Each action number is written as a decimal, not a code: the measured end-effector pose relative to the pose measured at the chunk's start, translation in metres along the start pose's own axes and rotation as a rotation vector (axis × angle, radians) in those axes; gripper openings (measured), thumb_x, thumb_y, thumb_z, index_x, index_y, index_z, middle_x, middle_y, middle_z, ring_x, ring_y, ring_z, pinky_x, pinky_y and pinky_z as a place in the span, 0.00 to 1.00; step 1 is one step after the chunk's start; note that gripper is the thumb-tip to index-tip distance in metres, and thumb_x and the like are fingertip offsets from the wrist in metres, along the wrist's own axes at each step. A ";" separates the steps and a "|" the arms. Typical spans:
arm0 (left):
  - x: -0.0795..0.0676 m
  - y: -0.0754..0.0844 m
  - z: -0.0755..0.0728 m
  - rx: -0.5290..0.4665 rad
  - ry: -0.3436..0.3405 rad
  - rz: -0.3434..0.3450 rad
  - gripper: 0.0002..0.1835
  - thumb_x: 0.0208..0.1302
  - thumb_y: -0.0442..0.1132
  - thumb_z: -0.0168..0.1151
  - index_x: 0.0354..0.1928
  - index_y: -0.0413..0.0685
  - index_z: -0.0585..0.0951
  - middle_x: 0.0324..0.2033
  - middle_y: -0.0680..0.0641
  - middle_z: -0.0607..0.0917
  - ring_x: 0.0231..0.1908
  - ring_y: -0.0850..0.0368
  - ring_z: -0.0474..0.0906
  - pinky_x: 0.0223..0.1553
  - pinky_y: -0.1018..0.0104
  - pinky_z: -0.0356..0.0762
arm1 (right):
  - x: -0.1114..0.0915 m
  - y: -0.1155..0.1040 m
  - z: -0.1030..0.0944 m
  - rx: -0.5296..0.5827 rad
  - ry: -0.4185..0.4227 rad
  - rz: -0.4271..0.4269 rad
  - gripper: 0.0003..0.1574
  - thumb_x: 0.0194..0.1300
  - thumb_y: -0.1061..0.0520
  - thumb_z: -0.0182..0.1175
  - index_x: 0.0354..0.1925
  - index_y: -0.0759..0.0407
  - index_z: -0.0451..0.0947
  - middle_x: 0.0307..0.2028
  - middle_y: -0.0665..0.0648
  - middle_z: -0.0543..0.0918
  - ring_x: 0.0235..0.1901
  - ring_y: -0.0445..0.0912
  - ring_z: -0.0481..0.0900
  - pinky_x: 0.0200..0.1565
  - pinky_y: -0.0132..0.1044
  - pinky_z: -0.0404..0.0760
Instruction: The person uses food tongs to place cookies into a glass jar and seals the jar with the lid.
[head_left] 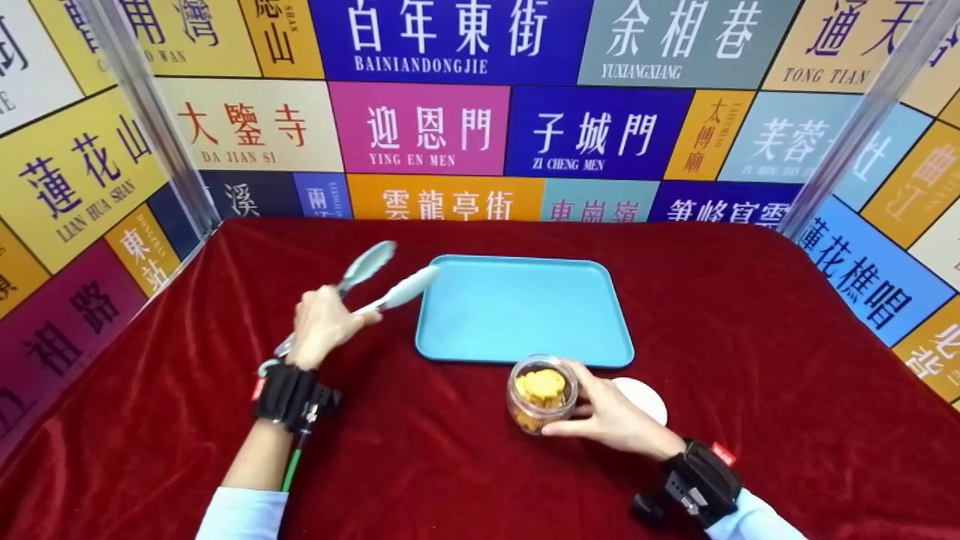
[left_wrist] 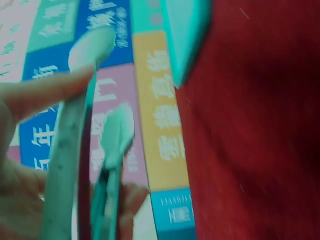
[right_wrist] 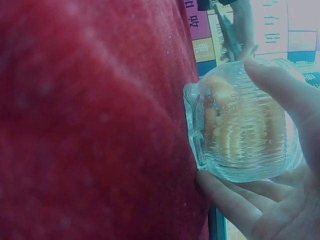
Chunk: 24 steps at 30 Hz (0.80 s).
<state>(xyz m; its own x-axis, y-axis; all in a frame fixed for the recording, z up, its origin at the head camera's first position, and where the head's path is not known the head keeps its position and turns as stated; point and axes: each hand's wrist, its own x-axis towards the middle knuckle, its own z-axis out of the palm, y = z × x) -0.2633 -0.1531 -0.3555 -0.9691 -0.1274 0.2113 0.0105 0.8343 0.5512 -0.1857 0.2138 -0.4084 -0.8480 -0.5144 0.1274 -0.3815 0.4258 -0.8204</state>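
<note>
My left hand [head_left: 324, 324] grips a pair of tongs [head_left: 409, 287] whose two pale tips are spread apart, pointing toward the tray's left side. In the left wrist view the thumb lies along one arm of the tongs [left_wrist: 62, 165], with fingers behind the other. My right hand [head_left: 611, 416] holds a clear jar [head_left: 525, 420] by its right side, thumb and fingers around the wall. Yellow cookies [head_left: 541, 386] fill the lidless jar. Its ribbed wall and base show in the right wrist view, where the jar [right_wrist: 245, 135] stands on the red cloth.
A light blue tray [head_left: 525, 311] lies just beyond the jar. A white round lid [head_left: 643, 401] rests on the red tablecloth [head_left: 420, 457], partly behind the right hand. Printed panels [head_left: 420, 127] and clear upright posts [head_left: 154, 112] border the table's far side.
</note>
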 end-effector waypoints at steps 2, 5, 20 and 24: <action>0.000 -0.007 0.000 0.034 -0.020 -0.080 0.20 0.41 0.48 0.73 0.21 0.37 0.78 0.21 0.39 0.78 0.29 0.38 0.77 0.27 0.50 0.73 | 0.000 0.000 0.000 -0.002 0.000 -0.001 0.49 0.52 0.51 0.70 0.65 0.63 0.57 0.57 0.65 0.72 0.53 0.52 0.75 0.46 0.34 0.79; 0.000 -0.016 0.001 0.074 -0.069 -0.148 0.18 0.42 0.46 0.71 0.19 0.38 0.77 0.22 0.39 0.77 0.29 0.40 0.75 0.26 0.52 0.68 | 0.000 0.000 0.000 0.003 0.001 0.001 0.49 0.52 0.51 0.70 0.65 0.63 0.57 0.57 0.65 0.72 0.53 0.53 0.75 0.46 0.34 0.79; 0.001 -0.030 0.002 0.221 -0.334 -0.292 0.25 0.42 0.49 0.74 0.32 0.33 0.78 0.45 0.24 0.74 0.49 0.30 0.68 0.43 0.40 0.70 | 0.000 -0.001 0.002 0.027 -0.007 0.006 0.49 0.52 0.52 0.70 0.65 0.63 0.56 0.57 0.66 0.71 0.54 0.55 0.74 0.48 0.36 0.79; 0.005 -0.030 0.004 0.240 -0.368 -0.309 0.32 0.42 0.51 0.74 0.39 0.29 0.76 0.46 0.22 0.69 0.50 0.29 0.65 0.45 0.40 0.70 | 0.001 0.000 0.001 0.016 -0.003 0.007 0.49 0.52 0.52 0.70 0.65 0.63 0.56 0.57 0.66 0.71 0.54 0.55 0.74 0.47 0.36 0.79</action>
<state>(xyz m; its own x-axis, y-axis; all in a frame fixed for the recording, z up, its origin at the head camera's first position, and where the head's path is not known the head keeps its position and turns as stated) -0.2690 -0.1768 -0.3742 -0.9408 -0.2260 -0.2525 -0.3039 0.8923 0.3339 -0.1859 0.2130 -0.4088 -0.8495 -0.5139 0.1196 -0.3694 0.4173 -0.8303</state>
